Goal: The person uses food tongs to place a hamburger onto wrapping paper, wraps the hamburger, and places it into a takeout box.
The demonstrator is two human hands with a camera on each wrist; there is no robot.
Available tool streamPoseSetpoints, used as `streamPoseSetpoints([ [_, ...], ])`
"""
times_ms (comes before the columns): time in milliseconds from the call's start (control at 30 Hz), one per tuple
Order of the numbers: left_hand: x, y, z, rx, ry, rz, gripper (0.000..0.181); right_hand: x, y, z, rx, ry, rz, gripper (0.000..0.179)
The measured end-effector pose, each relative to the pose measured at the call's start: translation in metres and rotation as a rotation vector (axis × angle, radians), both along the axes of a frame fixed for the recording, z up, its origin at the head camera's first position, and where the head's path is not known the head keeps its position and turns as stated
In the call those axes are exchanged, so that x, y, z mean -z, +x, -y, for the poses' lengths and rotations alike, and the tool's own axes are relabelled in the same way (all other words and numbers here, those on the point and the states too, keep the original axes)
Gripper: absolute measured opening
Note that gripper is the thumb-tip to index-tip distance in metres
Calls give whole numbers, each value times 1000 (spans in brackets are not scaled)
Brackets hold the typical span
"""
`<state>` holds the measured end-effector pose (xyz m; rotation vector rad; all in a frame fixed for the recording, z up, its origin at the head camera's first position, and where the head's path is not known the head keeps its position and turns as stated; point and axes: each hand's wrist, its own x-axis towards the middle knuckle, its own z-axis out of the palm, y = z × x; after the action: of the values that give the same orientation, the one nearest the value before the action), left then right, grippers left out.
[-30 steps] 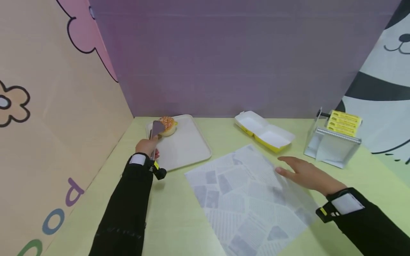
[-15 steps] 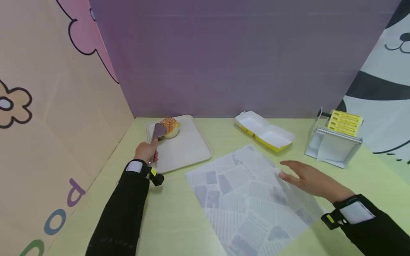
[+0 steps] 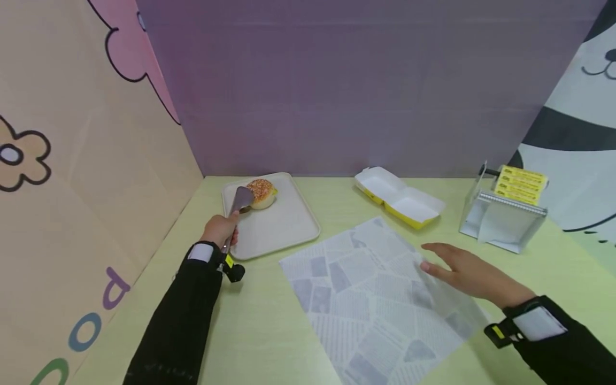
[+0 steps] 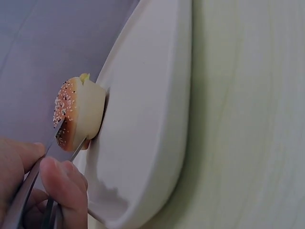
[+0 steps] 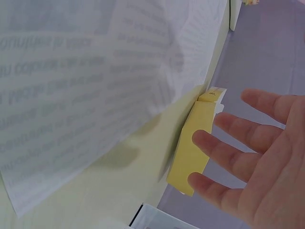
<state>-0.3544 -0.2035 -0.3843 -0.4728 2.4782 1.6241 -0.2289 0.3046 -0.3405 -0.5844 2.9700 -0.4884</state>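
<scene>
My left hand point(image 3: 220, 230) grips metal tongs point(image 3: 242, 199) over the left part of a white tray point(image 3: 276, 235). A sesame-seed burger point(image 3: 262, 193) sits at the tray's far left, right at the tongs' tips. In the left wrist view, one blade reaches the top of the burger point(image 4: 88, 112) and the other passes by its lower side. Fingers and thumb of the left hand point(image 4: 59, 183) close round the tongs' arms. My right hand point(image 3: 469, 271) hovers with fingers spread over the right edge of a printed paper sheet point(image 3: 375, 305), holding nothing.
An open yellow-and-white takeaway box point(image 3: 399, 198) stands behind the paper. To its right is a clear holder point(image 3: 502, 219) with yellow packets point(image 3: 520, 184). A purple wall point(image 3: 366, 91) bounds the table at the back, and a patterned wall point(image 3: 96, 176) closes off the left.
The burger and the tongs' tips have shifted slightly right and nearer on the tray. My right hand has drawn back a little to the right. The paper and box stay put.
</scene>
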Motion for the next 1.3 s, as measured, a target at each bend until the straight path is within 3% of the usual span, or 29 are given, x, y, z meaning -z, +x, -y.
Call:
streamPoseSetpoints([
  [267,-8,12,-1,82,-5,27,48,0,2,0,4,-19,21,63],
  [633,-8,22,-6,181,18,-76,45,3,1,1,6,-18,23,63],
  [833,-15,30,-18,230,15,-125,44,6,1,1,-4,-12,19,63],
  [1067,-30,44,-50,372,8,-145,44,7,2,-1,6,-5,14,64],
  [1300,-39,72,-85,569,-61,-181,39,7,2,-2,1,-16,19,64],
])
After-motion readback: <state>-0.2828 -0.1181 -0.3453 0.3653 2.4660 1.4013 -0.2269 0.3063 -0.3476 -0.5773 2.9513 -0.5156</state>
